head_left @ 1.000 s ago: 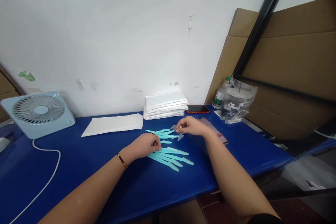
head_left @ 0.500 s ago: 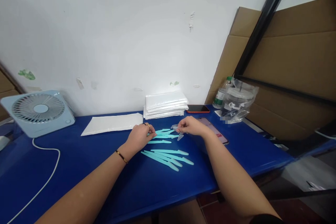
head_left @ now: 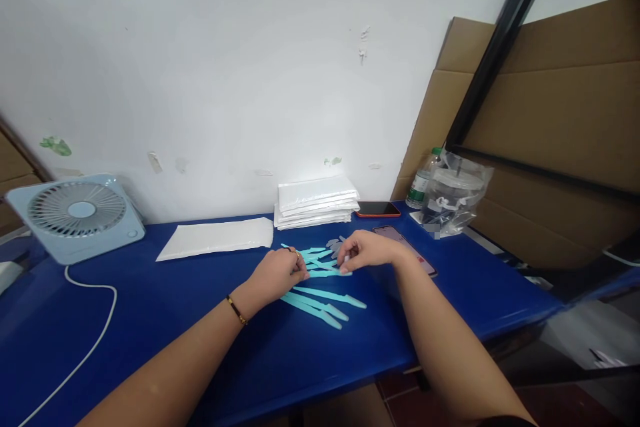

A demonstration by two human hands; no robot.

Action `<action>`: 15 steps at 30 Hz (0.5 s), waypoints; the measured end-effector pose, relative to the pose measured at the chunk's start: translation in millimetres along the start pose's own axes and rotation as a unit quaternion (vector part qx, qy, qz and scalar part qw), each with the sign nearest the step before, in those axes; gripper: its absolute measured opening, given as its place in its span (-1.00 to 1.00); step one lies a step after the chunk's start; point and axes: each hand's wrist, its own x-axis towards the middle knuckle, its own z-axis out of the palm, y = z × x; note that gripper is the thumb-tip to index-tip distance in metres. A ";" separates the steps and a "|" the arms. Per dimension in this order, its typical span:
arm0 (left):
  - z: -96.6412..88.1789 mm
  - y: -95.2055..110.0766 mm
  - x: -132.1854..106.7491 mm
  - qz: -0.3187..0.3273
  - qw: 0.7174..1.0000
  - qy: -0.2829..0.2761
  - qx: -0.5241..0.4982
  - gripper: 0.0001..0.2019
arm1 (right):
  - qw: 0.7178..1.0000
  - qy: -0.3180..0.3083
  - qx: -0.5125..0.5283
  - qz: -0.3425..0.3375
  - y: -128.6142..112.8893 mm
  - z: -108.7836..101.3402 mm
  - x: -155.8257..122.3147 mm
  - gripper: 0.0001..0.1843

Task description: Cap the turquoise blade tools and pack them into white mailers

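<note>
A: What has the left hand (head_left: 275, 275) got?

B: A teal stick (head_left: 325, 274). The grip is a tight pinch, thumb against finger, with the handle end hidden under the hand and the blade end pointing over to the right.

A: And the right hand (head_left: 367, 250)?

B: It's at the blade end. Its fingertips are curled close together with a small gap, and something pale shows in it. Whether that grip has hold of anything, I can't make out from here.

A: What's just about them?

B: Some clear caps (head_left: 334, 245) lie in a small heap just beyond the right fingers. More teal sticks cross one another behind the held one, and on the near side three others (head_left: 320, 307) fan out, their blade ends to the right, the handle ends partly behind the left hand.

A: All on that blue tabletop (head_left: 280, 360)?

B: Yes. Beside the right wrist there's a phone (head_left: 400, 240), partly covered by it, its screen lit. Further back, near the wall, is a stack of white mailers (head_left: 317, 203), with a single mailer (head_left: 215, 239) lying flat to its left and a dark phone (head_left: 379, 209) just to its right.

A: And at the ends?

B: A fan (head_left: 80, 210) tilted back at the far left, with a white cable (head_left: 107, 288); a bottle (head_left: 419, 188) and a bagged cup (head_left: 453, 197) on the right.
</note>
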 end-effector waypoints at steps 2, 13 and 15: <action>-4.3 -5.3 1.3 -0.013 0.999 0.036 0.001 -0.81 | 1.000 -0.020 0.014 0.008 -1.3 2.0 0.9 -0.63; -12.0 -7.1 -1.0 0.042 0.998 0.035 0.031 -0.75 | 0.980 0.171 -0.080 0.063 18.1 -2.2 8.6 -0.74; -5.9 2.4 -3.0 0.081 0.996 -0.007 0.032 -0.78 | 0.981 0.169 -0.075 0.056 17.1 -2.7 7.5 -0.76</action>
